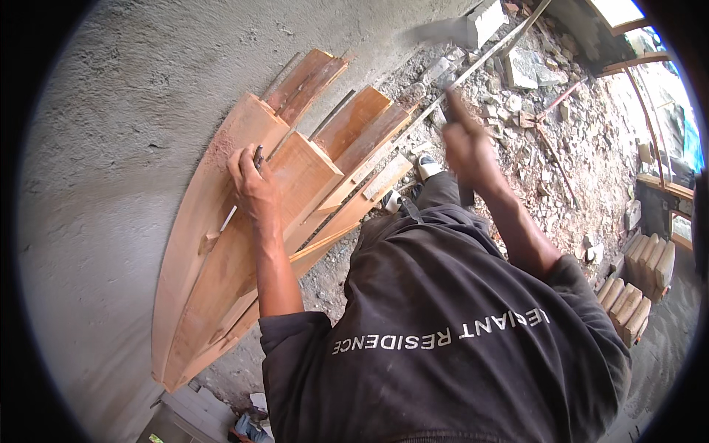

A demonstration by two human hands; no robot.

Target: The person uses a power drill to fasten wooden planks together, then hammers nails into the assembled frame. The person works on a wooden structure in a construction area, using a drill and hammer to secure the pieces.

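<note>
My left hand (255, 186) is closed round a chisel, whose dark top end (258, 153) sticks out above the fist. Its bright blade (230, 218) shows below the hand, pointing toward a small notch (209, 242) in a wooden frame piece (188, 214). My right hand (474, 151), smeared by motion, is raised off to the right of the wood. It grips the handle (459, 107) of what looks like a hammer; a dark blur (434, 31) beyond it may be the head. Wood dust (220, 148) lies on the plank near my left hand.
More timber pieces (362, 125) with stepped ends lean together by a grey plastered wall (96, 148). Rubble (532, 133) covers the ground to the right, with a long pale strip (480, 63) across it. Filled sacks (628, 306) are stacked at the right. My shoe (428, 167) stands near the planks.
</note>
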